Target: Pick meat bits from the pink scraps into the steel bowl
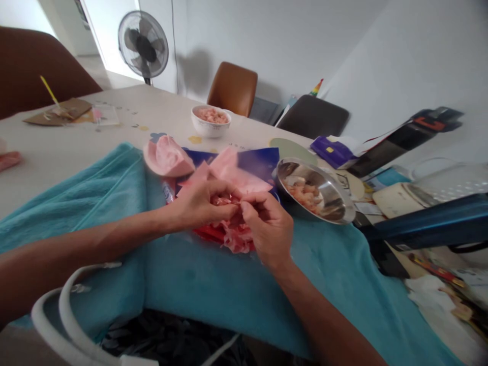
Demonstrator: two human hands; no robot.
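Observation:
My left hand [208, 203] and my right hand [270, 223] meet over the middle of the teal cloth [190, 284]. With fingertips pinched, both grip a small piece of pink pomelo flesh [225, 201], partly covered by my fingers. Directly beneath are torn pink pomelo membranes [238, 238] on something red. Just beyond my hands, pink pomelo peel [240, 170] lies over a dark blue sheet [263, 156]. A thicker chunk of pomelo rind [168, 156] sits to the left. Right of my hands, a steel bowl [339, 206] tilts and holds pale pink pieces.
A white bowl [211, 130] heaped with pink pulp stands farther back on the table [160, 109]. Along the right are a purple packet [333, 151], a dark blue box [430, 223] and clutter. White cables [64, 300] loop at lower left. A fan [143, 46] and chairs stand behind.

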